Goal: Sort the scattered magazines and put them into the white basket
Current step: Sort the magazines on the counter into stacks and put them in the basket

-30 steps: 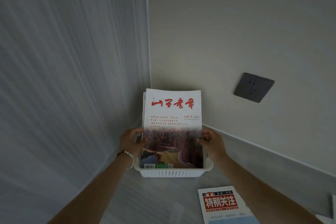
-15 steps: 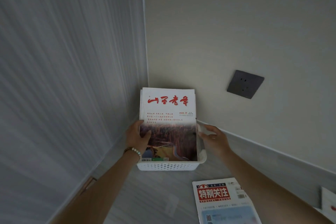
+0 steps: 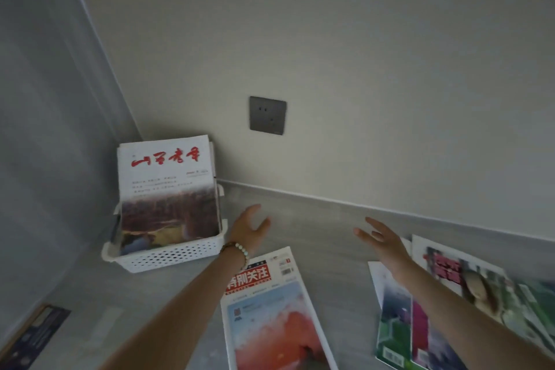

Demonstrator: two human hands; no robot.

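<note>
Head camera view, looking down at a floor corner. Fingers of the left hand are spread and relaxed. They hold nothing and hang in the air just right of the white perforated plastic basket. Fingers of the right hand are straight and splayed, also holding nothing. That hand is well to the right of the basket, above the grey floor.

The basket sits in the room's corner. A stack of magazines with a white cover and red brush lettering in front stands upright in it. The stack leans back towards the pale wall and rises far above the basket's rim.

More magazines lie flat on the floor to the right of the basket. Nearest is a magazine with a red title banner and orange cover picture, partly beneath the left forearm. Farther right lies a green and purple magazine, under the right forearm. Beyond it is a magazine with a person pictured on the cover, overlapping others at the frame edge.

Judged from their look, these are thin, light, floppy and glossy, so likely slippery. A good hold would be along the spine edge, with fingers slid beneath and thumb on top. A corner pinch would let the pages sag and fan open.
</note>
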